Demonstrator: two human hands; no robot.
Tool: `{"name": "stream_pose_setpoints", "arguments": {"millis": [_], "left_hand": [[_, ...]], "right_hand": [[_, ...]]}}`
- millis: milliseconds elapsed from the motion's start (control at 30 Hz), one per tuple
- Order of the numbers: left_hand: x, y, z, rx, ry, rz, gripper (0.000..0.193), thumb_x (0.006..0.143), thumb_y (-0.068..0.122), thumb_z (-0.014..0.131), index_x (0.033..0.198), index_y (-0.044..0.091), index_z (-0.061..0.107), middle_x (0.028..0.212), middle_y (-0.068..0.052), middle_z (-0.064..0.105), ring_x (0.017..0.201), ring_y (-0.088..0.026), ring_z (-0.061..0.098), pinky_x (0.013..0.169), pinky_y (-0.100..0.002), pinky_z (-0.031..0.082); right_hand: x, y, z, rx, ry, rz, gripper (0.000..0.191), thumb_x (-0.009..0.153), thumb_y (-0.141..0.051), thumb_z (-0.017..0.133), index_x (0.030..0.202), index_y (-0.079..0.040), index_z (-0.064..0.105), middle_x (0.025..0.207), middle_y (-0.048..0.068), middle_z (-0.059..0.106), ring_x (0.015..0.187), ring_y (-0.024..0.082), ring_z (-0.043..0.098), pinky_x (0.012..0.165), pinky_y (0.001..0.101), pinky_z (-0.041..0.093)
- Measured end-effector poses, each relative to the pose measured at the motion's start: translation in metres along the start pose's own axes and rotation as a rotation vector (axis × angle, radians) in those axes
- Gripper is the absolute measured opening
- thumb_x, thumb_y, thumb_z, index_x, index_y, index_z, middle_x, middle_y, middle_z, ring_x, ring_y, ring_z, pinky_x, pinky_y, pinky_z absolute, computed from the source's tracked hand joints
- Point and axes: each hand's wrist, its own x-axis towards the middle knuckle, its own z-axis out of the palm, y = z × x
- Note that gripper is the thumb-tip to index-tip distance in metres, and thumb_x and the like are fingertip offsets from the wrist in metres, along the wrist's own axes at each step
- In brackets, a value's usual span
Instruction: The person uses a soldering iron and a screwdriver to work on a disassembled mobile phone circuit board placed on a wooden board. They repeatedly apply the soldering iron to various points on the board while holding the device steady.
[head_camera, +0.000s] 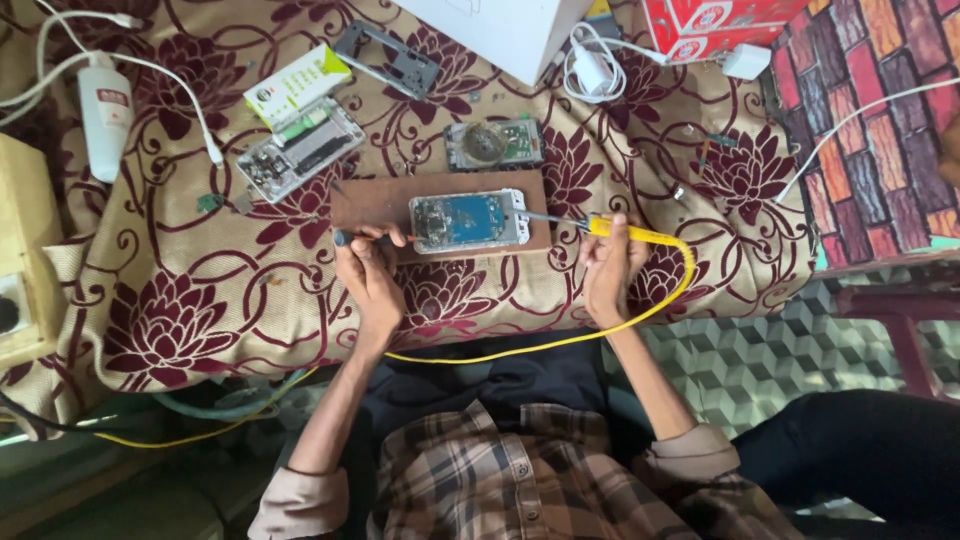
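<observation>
So the opened phone (469, 221) with its blue circuit board sits flat on a brown wooden board (370, 203), middle of the worktop (200, 290), which has a cream cloth with maroon flowers. Left hand (368, 262) is clamped on a thin dark-handled screwdriver (362, 238) at the phone's left edge. Right hand (610, 262) is wrapped around a yellow soldering iron (612, 229), metal tip touching the phone's right edge, yellow cord (560, 342) looping back. Around it: another stripped phone frame (300, 148), a round-part board (493, 143), white bottle (105, 115), white charger (592, 68), red box (720, 22).
</observation>
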Motion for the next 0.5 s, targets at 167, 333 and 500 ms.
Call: {"name": "stream_pose_setpoints", "arguments": {"millis": [167, 333, 500], "left_hand": [[0.000, -0.001, 0.001, 0.035, 0.011, 0.037, 0.031, 0.119, 0.032, 0.037, 0.111, 0.004, 0.048, 0.095, -0.008, 0.066, 0.059, -0.006, 0.040, 0.054, -0.022, 0.033], [0.000, 0.000, 0.001, 0.049, 0.000, 0.052, 0.031, 0.119, 0.032, 0.036, 0.112, 0.004, 0.049, 0.095, -0.008, 0.066, 0.059, -0.006, 0.041, 0.054, -0.022, 0.034], [0.000, 0.000, 0.001, 0.021, -0.014, 0.045, 0.032, 0.119, 0.035, 0.036, 0.113, 0.005, 0.047, 0.096, -0.009, 0.066, 0.061, -0.006, 0.042, 0.056, -0.022, 0.033]], "right_hand": [[-0.005, 0.001, -0.002, -0.022, -0.091, -0.061, 0.022, 0.112, -0.025, 0.055, 0.111, -0.004, 0.052, 0.076, 0.006, 0.060, 0.061, 0.014, 0.058, 0.055, 0.0248, 0.040], [-0.010, -0.002, 0.003, -0.077, -0.176, -0.106, 0.018, 0.114, -0.020, 0.052, 0.111, -0.002, 0.051, 0.081, 0.010, 0.062, 0.064, 0.015, 0.060, 0.059, 0.0265, 0.043], [-0.014, -0.009, 0.008, -0.202, -0.214, -0.151, 0.018, 0.115, -0.019, 0.049, 0.113, -0.001, 0.052, 0.080, 0.009, 0.062, 0.064, 0.013, 0.059, 0.058, 0.0252, 0.042]]}}
